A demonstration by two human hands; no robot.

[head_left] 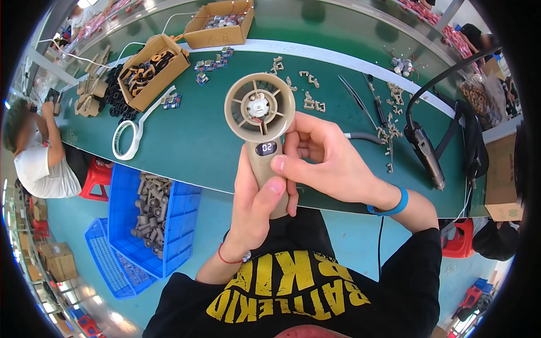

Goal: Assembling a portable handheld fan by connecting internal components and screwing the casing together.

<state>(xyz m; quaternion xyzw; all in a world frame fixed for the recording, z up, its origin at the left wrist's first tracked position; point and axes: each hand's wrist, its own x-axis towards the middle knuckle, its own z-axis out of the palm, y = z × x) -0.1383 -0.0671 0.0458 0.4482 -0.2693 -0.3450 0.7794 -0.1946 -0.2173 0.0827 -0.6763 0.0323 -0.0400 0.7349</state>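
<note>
A beige handheld fan [229, 101] is upright in front of me, its round open housing at the top showing spokes and a silver motor in the centre. A small lit display [266, 148] glows on its neck. Wrapped round the handle is my left hand [253, 208], thumb across the front. My right hand [329, 160] grips the fan's neck from the right side, thumb beside the display and fingers curled behind; part of those fingers is hidden.
The green table [197, 129] carries a tape roll [128, 141], small circuit boards [209, 63], beige plastic parts [314, 103], tweezers [358, 100] and a black corded tool [425, 155]. Cardboard boxes [152, 73] hold parts. A blue crate [183, 219] of handles stands lower left. Another person [45, 158] sits at far left.
</note>
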